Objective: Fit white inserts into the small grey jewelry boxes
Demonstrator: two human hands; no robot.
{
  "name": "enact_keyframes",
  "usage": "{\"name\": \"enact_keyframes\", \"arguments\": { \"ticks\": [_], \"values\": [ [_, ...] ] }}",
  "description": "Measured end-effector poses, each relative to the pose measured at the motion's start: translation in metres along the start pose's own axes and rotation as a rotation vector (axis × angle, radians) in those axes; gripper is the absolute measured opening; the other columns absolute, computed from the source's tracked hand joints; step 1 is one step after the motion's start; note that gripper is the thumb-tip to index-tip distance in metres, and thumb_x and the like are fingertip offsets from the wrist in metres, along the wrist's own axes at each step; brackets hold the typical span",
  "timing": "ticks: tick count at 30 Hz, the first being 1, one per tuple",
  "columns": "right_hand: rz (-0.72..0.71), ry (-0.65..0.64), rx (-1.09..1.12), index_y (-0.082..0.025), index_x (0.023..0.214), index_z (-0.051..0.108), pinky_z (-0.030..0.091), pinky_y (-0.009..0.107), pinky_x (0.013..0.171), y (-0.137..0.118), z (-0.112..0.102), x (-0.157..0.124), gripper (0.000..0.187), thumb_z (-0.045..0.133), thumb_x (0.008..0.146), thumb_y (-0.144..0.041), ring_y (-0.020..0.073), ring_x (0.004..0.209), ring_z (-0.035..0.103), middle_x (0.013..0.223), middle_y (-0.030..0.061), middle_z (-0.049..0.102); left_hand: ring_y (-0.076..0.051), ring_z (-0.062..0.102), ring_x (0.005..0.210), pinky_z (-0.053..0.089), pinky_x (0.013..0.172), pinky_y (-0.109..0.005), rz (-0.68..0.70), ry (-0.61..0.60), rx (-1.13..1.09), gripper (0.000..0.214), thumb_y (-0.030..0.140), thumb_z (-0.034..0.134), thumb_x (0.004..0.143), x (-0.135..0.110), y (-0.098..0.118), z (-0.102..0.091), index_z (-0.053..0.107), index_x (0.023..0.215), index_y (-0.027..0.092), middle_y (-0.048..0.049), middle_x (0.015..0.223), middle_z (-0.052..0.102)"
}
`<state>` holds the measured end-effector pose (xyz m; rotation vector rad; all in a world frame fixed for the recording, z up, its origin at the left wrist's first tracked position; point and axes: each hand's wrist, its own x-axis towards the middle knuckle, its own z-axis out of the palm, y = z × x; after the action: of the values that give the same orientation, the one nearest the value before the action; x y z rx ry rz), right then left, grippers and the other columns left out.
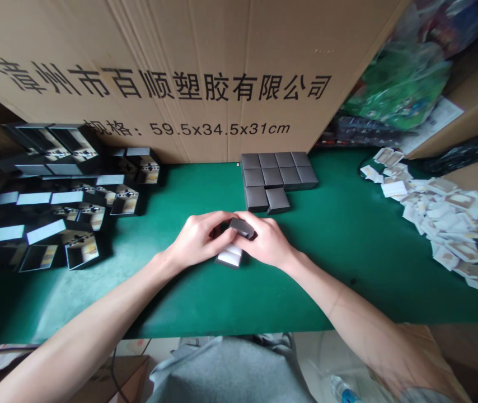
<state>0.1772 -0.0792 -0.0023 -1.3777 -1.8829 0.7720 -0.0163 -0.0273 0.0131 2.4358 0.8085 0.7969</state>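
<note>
Both my hands meet around one small dark hinged box (230, 256), whose lid is raised and whose white padded inside faces me. My left hand (201, 238) grips its left side, thumb reaching toward the middle. On the other side, the fingers of my right hand (264, 238) are wrapped round the box. Part of the box is hidden behind my fingers. Just beyond my hands, several closed dark boxes (279, 170) stand packed in rows on the green table (192, 196).
Open dark boxes (81, 249) are stacked at the left. A heap of white inserts (444, 215) spreads over the right side. A large cardboard carton (197, 45) stands along the back edge, and a green plastic bag (402, 84) lies at the back right.
</note>
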Motion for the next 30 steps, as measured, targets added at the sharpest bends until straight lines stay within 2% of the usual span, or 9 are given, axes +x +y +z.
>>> {"name": "enact_keyframes", "arguments": {
  "ticks": [8, 12, 19, 22, 25, 27, 30],
  "values": [
    [0.007, 0.009, -0.003, -0.027, 0.127, 0.059, 0.056, 0.027, 0.077, 0.001, 0.000, 0.000, 0.038, 0.065, 0.092, -0.039, 0.0207, 0.095, 0.075, 0.108, 0.0012, 0.077, -0.008, 0.057, 0.058, 0.045, 0.058, -0.020, -0.017, -0.012, 0.004, 0.025, 0.033, 0.055, 0.097, 0.000, 0.001, 0.000, 0.069, 0.109, 0.016, -0.0007, 0.078, 0.070],
    [-0.003, 0.010, -0.020, -0.028, 0.132, 0.056, 0.058, 0.029, 0.083, 0.000, 0.000, 0.000, 0.040, 0.062, 0.094, -0.040, 0.0213, 0.100, 0.074, 0.116, 0.0017, 0.075, -0.009, 0.056, 0.058, 0.045, 0.059, -0.021, -0.016, -0.006, 0.006, 0.024, 0.033, 0.055, 0.098, 0.000, 0.001, 0.000, 0.068, 0.110, 0.016, -0.0004, 0.077, 0.069],
    [-0.016, 0.009, -0.041, -0.025, 0.141, 0.049, 0.060, 0.030, 0.088, -0.002, -0.002, -0.002, 0.046, 0.056, 0.096, -0.032, 0.0213, 0.103, 0.074, 0.125, 0.0037, 0.072, -0.009, 0.055, 0.057, 0.043, 0.056, -0.020, -0.009, -0.027, -0.021, 0.028, 0.036, 0.056, 0.098, -0.002, -0.006, 0.002, 0.068, 0.111, 0.015, -0.0003, 0.074, 0.067],
    [-0.027, 0.026, -0.050, -0.025, 0.143, 0.047, 0.060, 0.031, 0.088, -0.003, -0.002, -0.002, 0.047, 0.052, 0.098, -0.037, 0.0216, 0.104, 0.074, 0.126, 0.0039, 0.072, -0.011, 0.059, 0.060, 0.044, 0.056, -0.022, -0.008, -0.077, -0.068, 0.039, 0.044, 0.049, 0.100, 0.000, -0.007, 0.001, 0.067, 0.117, 0.013, -0.0038, 0.080, 0.070],
    [-0.001, 0.075, -0.071, -0.026, 0.143, 0.048, 0.061, 0.029, 0.081, -0.004, -0.002, -0.003, 0.046, 0.050, 0.099, -0.041, 0.0200, 0.092, 0.076, 0.117, 0.0023, 0.075, -0.013, 0.060, 0.061, 0.046, 0.055, -0.024, 0.020, -0.135, -0.145, 0.059, 0.056, 0.043, 0.099, 0.001, -0.008, -0.002, 0.060, 0.130, 0.009, -0.0067, 0.084, 0.071],
    [0.007, 0.140, -0.083, -0.026, 0.141, 0.050, 0.060, 0.028, 0.080, -0.004, -0.002, -0.003, 0.043, 0.050, 0.099, -0.040, 0.0194, 0.092, 0.076, 0.117, 0.0022, 0.075, -0.015, 0.062, 0.063, 0.048, 0.057, -0.025, 0.031, -0.182, -0.173, 0.073, 0.064, 0.047, 0.094, 0.001, -0.009, -0.003, 0.053, 0.139, 0.008, -0.0083, 0.088, 0.072],
    [-0.028, 0.213, -0.071, -0.025, 0.136, 0.055, 0.059, 0.026, 0.083, -0.004, -0.001, -0.003, 0.039, 0.050, 0.099, -0.036, 0.0183, 0.097, 0.075, 0.121, 0.0027, 0.074, -0.022, 0.070, 0.083, 0.055, 0.070, -0.029, 0.021, -0.242, -0.156, 0.089, 0.068, 0.060, 0.084, 0.000, -0.010, -0.002, 0.042, 0.149, 0.009, -0.0142, 0.110, 0.071]
  ]
}}
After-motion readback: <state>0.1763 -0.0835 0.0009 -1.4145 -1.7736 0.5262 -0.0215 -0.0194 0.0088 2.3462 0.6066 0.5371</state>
